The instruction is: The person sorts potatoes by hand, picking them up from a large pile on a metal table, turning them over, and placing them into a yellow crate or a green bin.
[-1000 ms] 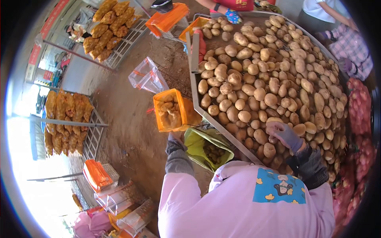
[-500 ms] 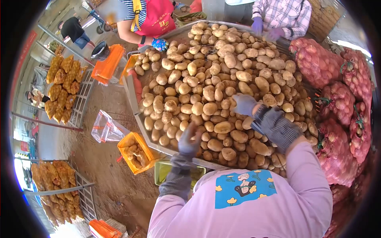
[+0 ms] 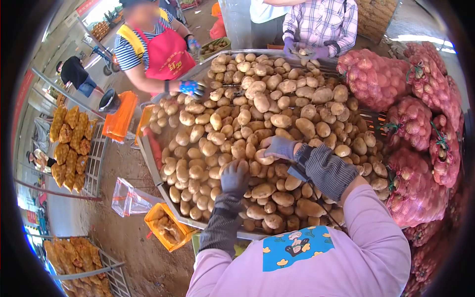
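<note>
Potatoes [image 3: 282, 120] lie heaped over a wide metal-edged table [image 3: 151, 166]. My left hand [image 3: 235, 179], in a grey glove, rests on the potatoes near the table's front, its fingers curled down over one potato. To its right, my right hand [image 3: 278, 148] wears a grey-purple glove and a striped cuff; its fingers and thumb hold a potato [image 3: 264, 157] at their left side. More potatoes surround both hands. My fingertips are partly hidden among them.
Red net sacks [image 3: 415, 185] are piled along the right side. An orange crate [image 3: 169, 226] stands at the front left. Across the table are a person in a red apron [image 3: 168, 57] and another in a plaid shirt [image 3: 324, 22].
The view has shifted. My right hand has moved left, closer to my left hand, and has taken hold of a potato. My left hand has closed down onto a potato.
</note>
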Tool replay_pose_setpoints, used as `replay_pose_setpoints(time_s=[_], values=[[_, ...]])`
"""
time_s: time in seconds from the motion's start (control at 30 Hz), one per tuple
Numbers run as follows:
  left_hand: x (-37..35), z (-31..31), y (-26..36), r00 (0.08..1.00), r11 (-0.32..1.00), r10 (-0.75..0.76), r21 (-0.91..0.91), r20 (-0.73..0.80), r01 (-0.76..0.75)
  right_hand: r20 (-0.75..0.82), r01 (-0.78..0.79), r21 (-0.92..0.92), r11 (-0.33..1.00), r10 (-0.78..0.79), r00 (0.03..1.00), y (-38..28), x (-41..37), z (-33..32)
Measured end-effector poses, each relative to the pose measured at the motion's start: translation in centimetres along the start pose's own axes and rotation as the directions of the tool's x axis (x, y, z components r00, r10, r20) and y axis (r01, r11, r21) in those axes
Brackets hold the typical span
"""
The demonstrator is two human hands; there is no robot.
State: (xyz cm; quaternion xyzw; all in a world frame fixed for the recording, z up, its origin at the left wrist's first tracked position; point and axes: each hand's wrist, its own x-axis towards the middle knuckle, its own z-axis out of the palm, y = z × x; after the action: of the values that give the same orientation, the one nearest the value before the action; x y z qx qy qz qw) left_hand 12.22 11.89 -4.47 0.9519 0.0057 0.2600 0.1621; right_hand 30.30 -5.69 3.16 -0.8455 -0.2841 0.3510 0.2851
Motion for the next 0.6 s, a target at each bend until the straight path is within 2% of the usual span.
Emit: replay_pose_setpoints(time_s=[0.03,0.07,0.1,0.17,0.2,0.23,0.27,0.3,0.33,0.37,0.4,0.43,0.47,0.53,0.57,0.6], values=[[0.1,-0.6,0.4,0.997,0.998,-0.063,0.002,-0.039,0.063,-0.053,0.009,0.124,0.992,-0.002,0.999,-0.3,0.2,0.0],[-0.3,0.0,-0.3,0.987,0.997,-0.072,0.019,-0.146,0.076,-0.047,0.017,0.151,0.988,-0.010,0.999,0.4,1.8,0.3],[0.1,-0.5,-0.3,0.977,0.988,-0.149,0.018,-0.154,0.154,0.030,-0.003,0.376,0.927,-0.009,0.999,0.3,1.9,0.1],[1.4,-1.6,-0.6,0.944,0.964,-0.267,-0.042,-0.195,0.264,-0.065,0.079,0.672,0.736,-0.047,0.997,1.2,4.1,-0.3],[1.5,-1.8,-0.9,0.904,0.931,-0.366,-0.107,-0.222,0.350,-0.301,0.225,0.345,0.911,-0.120,0.946,1.8,5.0,-2.6],[0.8,-1.4,-2.3,0.881,0.904,-0.418,-0.194,-0.221,0.381,-0.473,0.276,-0.048,0.960,-0.265,0.840,2.7,6.0,-5.6],[0.9,-2.7,-2.0,0.851,0.846,-0.501,-0.300,-0.159,0.442,-0.555,0.038,-0.221,0.975,-0.157,0.817,3.6,6.8,-9.0],[1.0,-4.0,-1.7,0.816,0.772,-0.572,-0.397,-0.090,0.497,-0.648,-0.214,-0.355,0.910,-0.075,0.758,4.8,7.4,-12.5],[-0.6,-3.3,-2.9,0.788,0.713,-0.612,-0.480,-0.070,0.511,-0.725,-0.329,-0.498,0.802,-0.178,0.665,7.5,7.9,-15.3],[-1.2,-3.9,-2.3,0.709,0.512,-0.704,-0.663,0.041,0.547,-0.723,-0.421,-0.438,0.795,-0.033,0.690,9.1,6.8,-18.1],[-1.9,-4.7,-1.9,0.703,0.404,-0.701,-0.746,0.119,0.530,-0.720,-0.415,-0.439,0.797,-0.036,0.693,9.9,6.0,-20.0],[-2.6,-5.5,-1.6,0.697,0.285,-0.689,-0.810,0.198,0.512,-0.651,-0.438,-0.506,0.744,0.004,0.759,10.5,5.2,-21.3],[-3.1,-6.0,-1.1,0.690,0.285,-0.696,-0.805,0.200,0.521,-0.575,-0.448,-0.572,0.688,0.053,0.816,10.9,4.4,-22.3],[-3.9,-6.6,0.4,0.482,-0.206,-0.718,-0.815,0.502,0.541,-0.412,-0.431,-0.705,0.563,0.169,0.895,11.0,4.0,-23.5],[-3.8,-6.8,1.4,0.467,-0.214,-0.725,-0.811,0.506,0.545,-0.397,-0.421,-0.712,0.563,0.172,0.902,10.8,4.5,-24.1],[-3.2,-7.1,2.4,0.421,-0.326,-0.704,-0.788,0.571,0.523,-0.351,-0.426,-0.721,0.547,0.241,0.905,10.5,4.9,-24.5]])
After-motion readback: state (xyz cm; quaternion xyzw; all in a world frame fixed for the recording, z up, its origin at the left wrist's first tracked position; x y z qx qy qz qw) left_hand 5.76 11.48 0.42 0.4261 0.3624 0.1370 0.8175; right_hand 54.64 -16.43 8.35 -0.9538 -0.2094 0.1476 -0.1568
